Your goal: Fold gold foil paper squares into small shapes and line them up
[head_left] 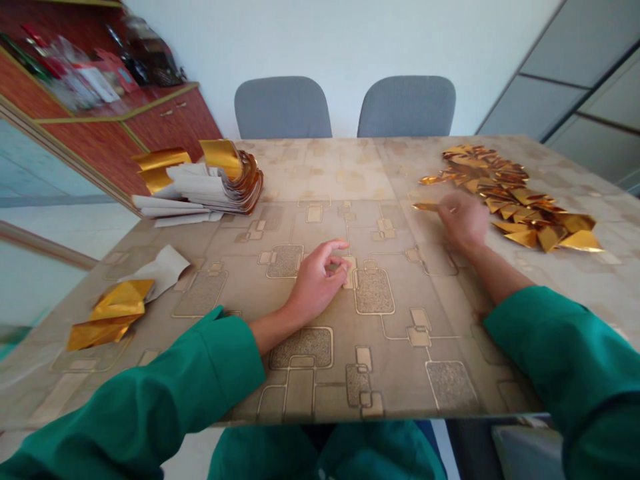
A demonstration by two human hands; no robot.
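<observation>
My left hand rests above the middle of the patterned tablecloth, loosely curled, fingers apart and nothing held. To its right, my right hand is blurred by motion, its fingers closed on a folded gold paper piece whose pointed end sticks out to the left. Just beyond that hand lies a long heap of folded gold paper pieces. At the back left stands a thick stack of gold and white paper sheets, bent over in a curve.
Loose creased gold paper and a white-backed sheet lie at the table's left side. Two grey chairs stand behind the far edge. A reddish wooden cabinet with bottles on it is at the back left.
</observation>
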